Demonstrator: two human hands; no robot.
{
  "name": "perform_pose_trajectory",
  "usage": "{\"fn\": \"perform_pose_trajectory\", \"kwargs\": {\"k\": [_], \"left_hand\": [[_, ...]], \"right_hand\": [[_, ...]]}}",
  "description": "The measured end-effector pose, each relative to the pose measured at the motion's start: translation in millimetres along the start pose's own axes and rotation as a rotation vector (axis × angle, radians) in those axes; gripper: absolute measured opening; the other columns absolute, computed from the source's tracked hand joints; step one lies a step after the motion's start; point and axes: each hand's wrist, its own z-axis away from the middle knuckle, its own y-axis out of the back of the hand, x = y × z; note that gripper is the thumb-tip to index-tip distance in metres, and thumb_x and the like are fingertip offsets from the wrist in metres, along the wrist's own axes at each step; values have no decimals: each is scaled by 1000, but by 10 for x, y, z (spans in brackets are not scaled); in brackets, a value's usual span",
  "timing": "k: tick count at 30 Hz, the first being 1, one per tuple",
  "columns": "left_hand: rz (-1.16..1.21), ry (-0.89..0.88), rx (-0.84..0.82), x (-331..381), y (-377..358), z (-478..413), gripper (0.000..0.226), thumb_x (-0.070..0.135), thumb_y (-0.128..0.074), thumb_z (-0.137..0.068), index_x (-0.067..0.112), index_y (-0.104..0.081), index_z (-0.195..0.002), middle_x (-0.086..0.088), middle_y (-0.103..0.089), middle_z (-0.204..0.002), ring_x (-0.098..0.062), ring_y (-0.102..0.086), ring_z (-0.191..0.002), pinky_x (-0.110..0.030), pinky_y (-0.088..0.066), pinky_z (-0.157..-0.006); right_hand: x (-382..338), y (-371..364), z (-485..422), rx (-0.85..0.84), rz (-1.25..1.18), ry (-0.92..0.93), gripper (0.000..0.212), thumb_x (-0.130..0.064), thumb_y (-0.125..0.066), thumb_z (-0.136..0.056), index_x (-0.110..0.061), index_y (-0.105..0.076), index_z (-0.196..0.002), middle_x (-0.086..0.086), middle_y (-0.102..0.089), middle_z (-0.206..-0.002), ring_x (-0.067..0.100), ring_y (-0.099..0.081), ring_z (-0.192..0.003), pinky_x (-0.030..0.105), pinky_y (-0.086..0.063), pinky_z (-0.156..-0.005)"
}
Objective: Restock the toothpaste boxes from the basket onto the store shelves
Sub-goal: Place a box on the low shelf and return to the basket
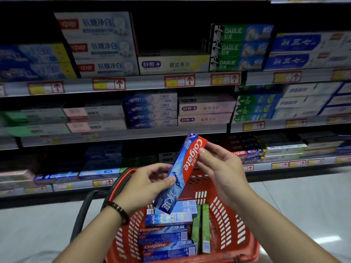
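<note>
From my feed: Colgate box (180, 173) sits tilted above the basket (229, 221), top end up and to the right, held in both hands. L hand (146, 185) grips its lower half, thumb pressed on the front, fingers curled round the far side, tips hidden. R hand (220, 168) pinches the upper half, thumb on the red edge, other fingers behind the box, mostly out of sight. Inside the basket: more boxes (165, 238) lying flat, green boxes (204, 230) on edge right of them; basket btm cut off by frame. Beyond the basket, shelves (133, 84) are blurred, lower rows too dark to read.
</note>
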Motion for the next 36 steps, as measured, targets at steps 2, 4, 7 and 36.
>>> {"fn": "perform_pose_trajectory", "kwargs": {"k": [2, 4, 7, 36], "left_hand": [[104, 32, 8, 22, -28, 7, 28, 20, -78, -91, 27, -75, -118, 1, -78, -104, -8, -73, -92, -20, -56, -71], [216, 58, 7, 46, -45, 4, 30, 16, -75, -93, 26, -74, -121, -1, -79, -106, -15, -76, -98, -28, -60, -76], [315, 73, -7, 81, -48, 5, 30, 14, -71, -95, 22, -73, -124, -9, -78, -111, -27, -77, -101, -37, -62, -84], [654, -35, 293, 207, 185, -32, 35, 10, -64, -100, 17, -59, -134, -16, -75, -117, -26, -75, -92, -37, -63, -72]], "right_hand": [[38, -20, 33, -62, 75, -37, 48, -8, -80, -90, -8, -66, -135, 10, -80, -116, 24, -76, -113, 42, -58, -99], [66, -37, 70, -119, 158, -71, 47, -7, -81, -89, -10, -67, -134, 8, -81, -114, 24, -76, -113, 46, -59, -103], [97, -43, 116, -219, 271, -102, 45, -8, -83, -88, -15, -70, -130, 7, -81, -113, 24, -77, -111, 48, -61, -99], [100, -77, 229, -402, 557, -120, 29, -1, -74, -96, -16, -76, -121, 1, -81, -104, 2, -74, -76, 14, -53, -62]]}}
